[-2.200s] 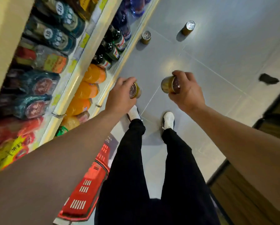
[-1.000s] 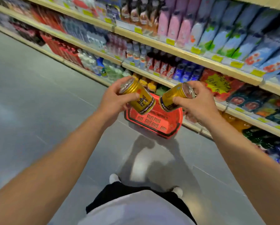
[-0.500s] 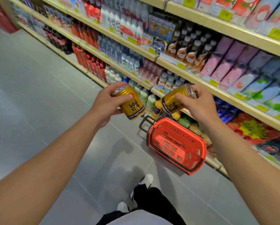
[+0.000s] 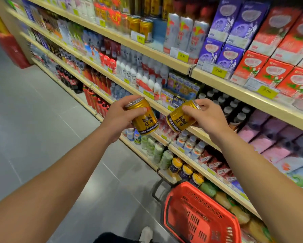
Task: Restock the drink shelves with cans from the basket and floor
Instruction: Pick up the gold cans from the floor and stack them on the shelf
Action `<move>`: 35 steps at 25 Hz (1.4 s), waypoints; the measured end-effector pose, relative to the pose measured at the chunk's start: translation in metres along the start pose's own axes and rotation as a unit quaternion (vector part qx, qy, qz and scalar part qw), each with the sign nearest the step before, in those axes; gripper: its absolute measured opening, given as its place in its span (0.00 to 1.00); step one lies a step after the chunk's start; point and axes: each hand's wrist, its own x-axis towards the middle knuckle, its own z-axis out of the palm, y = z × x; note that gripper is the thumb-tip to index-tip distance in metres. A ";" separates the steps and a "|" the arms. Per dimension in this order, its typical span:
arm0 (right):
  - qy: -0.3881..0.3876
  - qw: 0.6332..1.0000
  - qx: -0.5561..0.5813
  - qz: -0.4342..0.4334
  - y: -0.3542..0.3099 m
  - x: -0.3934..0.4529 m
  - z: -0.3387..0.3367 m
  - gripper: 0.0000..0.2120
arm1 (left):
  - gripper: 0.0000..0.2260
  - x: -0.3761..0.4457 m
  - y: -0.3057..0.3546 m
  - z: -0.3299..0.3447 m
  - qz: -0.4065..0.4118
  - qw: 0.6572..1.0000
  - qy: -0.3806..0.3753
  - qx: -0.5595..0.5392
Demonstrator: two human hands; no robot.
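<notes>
My left hand (image 4: 118, 116) grips a gold can (image 4: 144, 120) around its upper part, the can nearly upright. My right hand (image 4: 208, 117) holds a second gold can (image 4: 179, 120) by its top end, tilted with its base toward the left. Both cans hang in front of the middle shelves, close together but apart. Several matching gold cans (image 4: 142, 26) stand on the upper shelf (image 4: 154, 51), beside tall silver cans (image 4: 185, 32). A red basket (image 4: 201, 220) sits on the floor below my right forearm; its inside is not visible.
Shelves of bottles and cartons fill the right side, with purple cartons (image 4: 224, 39) and red cartons (image 4: 277, 64) at the upper right. Yellow price tags line the shelf edges. Grey tiled floor (image 4: 41, 120) stretches to the left. My shoe (image 4: 145, 234) shows at the bottom.
I have stood up from the floor and turned toward the shelves. Both hands have risen with the cans; the view has lifted, bringing the upper shelf with gold cans into sight.
</notes>
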 end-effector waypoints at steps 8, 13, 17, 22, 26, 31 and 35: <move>0.038 0.996 -0.043 -0.071 -0.052 0.106 0.011 0.28 | 0.20 0.131 0.041 -0.014 0.063 0.998 -0.024 0.005; 0.087 0.987 -0.066 -0.121 -0.097 0.164 0.048 0.22 | 0.20 0.224 0.060 -0.046 0.091 0.994 -0.067 0.001; 0.135 0.977 -0.081 -0.143 -0.135 0.213 0.085 0.21 | 0.20 0.296 0.079 -0.077 0.098 0.989 -0.114 -0.010; 0.196 0.957 -0.158 -0.147 -0.190 0.268 0.122 0.22 | 0.18 0.382 0.104 -0.114 0.117 0.980 -0.159 -0.019; 0.236 0.927 -0.254 -0.145 -0.221 0.302 0.140 0.27 | 0.18 0.422 0.115 -0.133 0.125 0.975 -0.183 -0.021; 0.249 0.875 -0.397 -0.120 -0.239 0.340 0.155 0.31 | 0.19 0.453 0.117 -0.146 0.119 0.967 -0.224 -0.032; 0.239 0.850 -0.463 -0.070 -0.237 0.363 0.157 0.32 | 0.18 0.467 0.116 -0.149 0.110 0.967 -0.226 -0.048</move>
